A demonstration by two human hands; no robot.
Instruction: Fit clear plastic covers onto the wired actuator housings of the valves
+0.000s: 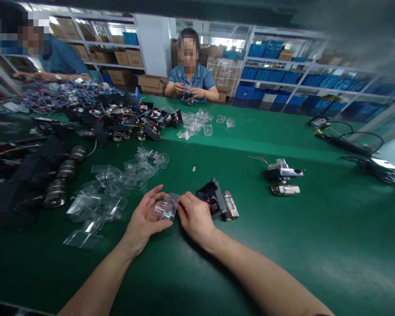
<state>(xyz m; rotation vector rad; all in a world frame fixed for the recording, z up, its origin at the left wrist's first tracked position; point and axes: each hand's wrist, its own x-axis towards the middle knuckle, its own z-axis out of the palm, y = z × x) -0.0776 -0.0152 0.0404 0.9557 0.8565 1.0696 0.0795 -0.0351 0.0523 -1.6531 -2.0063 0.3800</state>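
Head view, lower centre of the frame: your left hand (pixel 146 216) cradles and your right hand (pixel 195 218) pinches the clear plastic cover (pixel 166 207) between them, steadying it above the green table (pixel 316 245), with the black valve unit (pixel 218 200) lying just right, within reach.

A: What lies on the big green table (pixel 316 254)?
B: A heap of see-through plastic lids (pixel 108 188) and a pile of black and silver metal parts (pixel 125 120)
A: And far back?
B: A person in a blue shirt (pixel 199 78) sits there, near rows of blue boxes (pixel 270 49)
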